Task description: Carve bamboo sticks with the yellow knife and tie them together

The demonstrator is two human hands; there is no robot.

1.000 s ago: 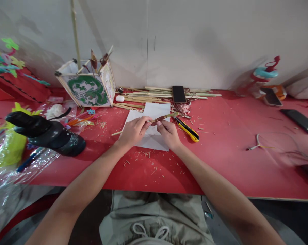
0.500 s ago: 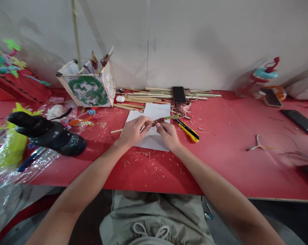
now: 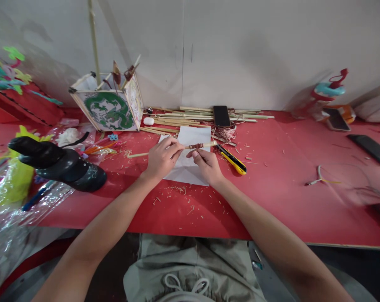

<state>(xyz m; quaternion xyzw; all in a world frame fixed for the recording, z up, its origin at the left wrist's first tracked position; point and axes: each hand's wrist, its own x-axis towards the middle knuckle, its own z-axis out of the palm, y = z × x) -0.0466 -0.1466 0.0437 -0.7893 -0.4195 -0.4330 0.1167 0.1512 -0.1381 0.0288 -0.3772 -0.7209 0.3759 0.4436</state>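
Note:
A thin bamboo stick with reddish-brown binding (image 3: 196,146) lies level above white paper (image 3: 190,174), its pale end pointing right. My left hand (image 3: 164,159) is closed on the stick, left of the binding; the rest of it sticks out to the left behind the hand. Just below the binding is my right hand (image 3: 207,165), thumb and fingers pinched together; whatever they may hold is too small to make out. A yellow and black utility knife (image 3: 232,159) rests on the red table right beside my right hand.
Bamboo strips (image 3: 171,121) and a black phone (image 3: 221,116) lie along the wall. A lantern-like box with a green dragon (image 3: 109,111) stands back left, a black bottle (image 3: 60,165) before it. Shavings litter the red table (image 3: 271,188). A white cable lies right.
My right hand has come off the bound part of the stick and sits slightly below it. The stick has turned to nearly level and shifted a little left in my left hand.

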